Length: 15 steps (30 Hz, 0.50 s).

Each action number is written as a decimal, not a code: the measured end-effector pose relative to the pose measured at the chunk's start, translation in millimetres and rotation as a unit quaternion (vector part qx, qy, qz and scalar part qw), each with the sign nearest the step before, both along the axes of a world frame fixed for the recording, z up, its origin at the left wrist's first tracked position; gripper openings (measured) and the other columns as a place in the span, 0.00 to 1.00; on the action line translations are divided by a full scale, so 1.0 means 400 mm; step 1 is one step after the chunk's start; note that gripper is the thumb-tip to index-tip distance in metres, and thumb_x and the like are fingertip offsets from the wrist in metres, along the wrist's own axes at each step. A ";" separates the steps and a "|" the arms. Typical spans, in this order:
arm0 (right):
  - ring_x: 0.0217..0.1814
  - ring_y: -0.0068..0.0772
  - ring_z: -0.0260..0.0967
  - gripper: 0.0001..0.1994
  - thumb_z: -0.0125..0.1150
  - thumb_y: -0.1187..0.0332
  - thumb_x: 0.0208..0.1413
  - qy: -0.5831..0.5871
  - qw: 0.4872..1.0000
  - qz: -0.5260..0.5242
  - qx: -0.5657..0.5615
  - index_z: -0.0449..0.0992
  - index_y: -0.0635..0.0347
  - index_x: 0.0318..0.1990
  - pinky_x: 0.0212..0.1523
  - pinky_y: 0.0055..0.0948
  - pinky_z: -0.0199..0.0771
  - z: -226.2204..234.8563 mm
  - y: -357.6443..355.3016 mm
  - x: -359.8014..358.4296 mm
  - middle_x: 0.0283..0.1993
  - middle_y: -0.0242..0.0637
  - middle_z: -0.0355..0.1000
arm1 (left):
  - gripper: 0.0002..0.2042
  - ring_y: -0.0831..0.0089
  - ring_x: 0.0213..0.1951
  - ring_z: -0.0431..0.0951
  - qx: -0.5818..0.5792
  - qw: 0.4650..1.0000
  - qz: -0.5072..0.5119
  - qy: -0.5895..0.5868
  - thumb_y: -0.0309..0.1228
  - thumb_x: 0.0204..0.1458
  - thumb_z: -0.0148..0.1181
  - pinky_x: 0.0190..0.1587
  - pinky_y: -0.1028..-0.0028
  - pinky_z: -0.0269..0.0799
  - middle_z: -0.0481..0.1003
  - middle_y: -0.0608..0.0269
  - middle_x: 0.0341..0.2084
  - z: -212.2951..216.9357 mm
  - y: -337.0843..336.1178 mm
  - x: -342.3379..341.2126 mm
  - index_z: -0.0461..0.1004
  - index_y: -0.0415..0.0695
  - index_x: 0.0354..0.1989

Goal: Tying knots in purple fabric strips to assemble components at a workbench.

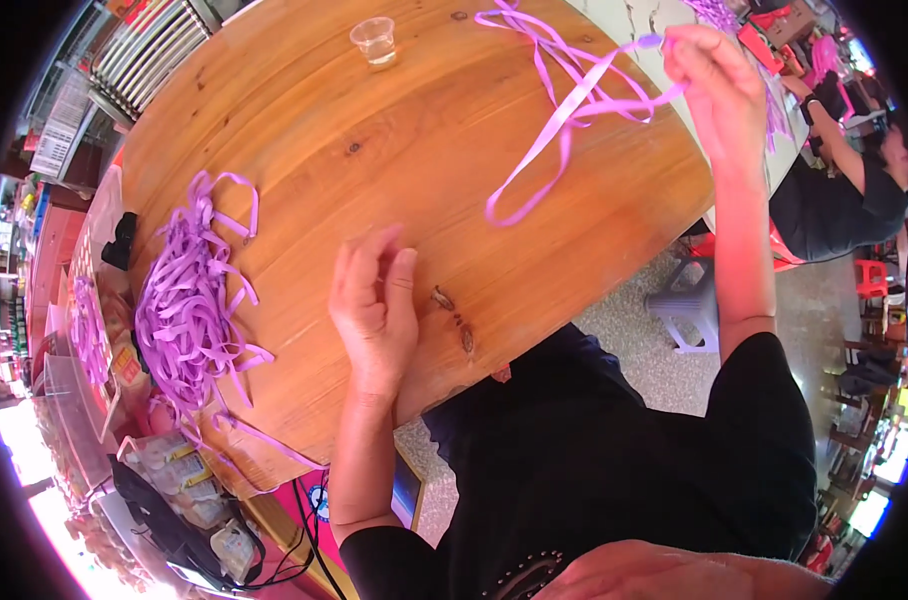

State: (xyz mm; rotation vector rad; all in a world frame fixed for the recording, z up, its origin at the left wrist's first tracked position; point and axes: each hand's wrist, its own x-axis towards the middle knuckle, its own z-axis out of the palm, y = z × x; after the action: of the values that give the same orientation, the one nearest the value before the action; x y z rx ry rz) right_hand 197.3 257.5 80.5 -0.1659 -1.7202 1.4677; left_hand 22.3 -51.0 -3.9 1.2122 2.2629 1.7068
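At the far right of the table my right hand [719, 90] is raised, its fingers pinched on a purple ribbon [579, 95]. A short darker piece sits on the ribbon just beside my fingertips. From there the ribbon hangs in a long loop over the wooden table [394, 180], and more loose strands trail toward the far edge. Over the near part of the table is my left hand [374, 300], its thumb and fingers apart, with nothing seen in it. Left of it lies a big tangled heap of purple ribbons [196, 300].
A clear plastic cup [376, 42] stands near the table's far edge. Past the left edge are a black object [120, 241] and a dark bag [159, 520]. A grey stool [686, 305] is on the floor at the right. Another person [839, 205] sits beyond it.
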 end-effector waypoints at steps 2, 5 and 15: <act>0.41 0.28 0.69 0.08 0.58 0.76 0.53 0.007 1.000 0.000 -0.016 0.75 0.66 0.41 0.43 0.25 0.68 0.021 0.073 -0.035 0.39 0.38 0.73 | 0.07 0.73 0.26 0.70 -0.018 1.000 -0.005 0.007 0.20 0.49 0.57 0.29 0.77 0.67 0.70 0.59 0.26 0.004 -0.002 0.000 0.75 0.38 0.38; 0.38 0.26 0.72 0.10 0.62 0.73 0.51 0.026 0.995 -0.059 -0.080 0.76 0.66 0.40 0.41 0.20 0.70 0.049 0.169 -0.134 0.34 0.34 0.74 | 0.06 0.69 0.24 0.71 -0.027 1.000 -0.009 0.006 0.20 0.49 0.57 0.28 0.76 0.67 0.71 0.57 0.24 0.002 -0.004 -0.003 0.75 0.38 0.36; 0.42 0.42 0.73 0.12 0.62 0.70 0.48 -0.083 0.881 -0.168 0.434 0.76 0.64 0.42 0.43 0.31 0.73 -0.101 0.010 -0.390 0.41 0.44 0.74 | 0.02 0.58 0.27 0.75 -0.021 0.997 -0.030 0.067 0.25 0.48 0.59 0.28 0.67 0.72 0.73 0.59 0.25 -0.018 0.013 -0.008 0.75 0.42 0.30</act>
State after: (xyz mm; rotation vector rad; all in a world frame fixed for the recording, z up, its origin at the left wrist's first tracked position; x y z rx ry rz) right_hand 41.2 261.4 40.2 -0.0968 -2.1920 0.3517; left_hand 19.2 -46.0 -11.2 1.4102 2.2971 1.5932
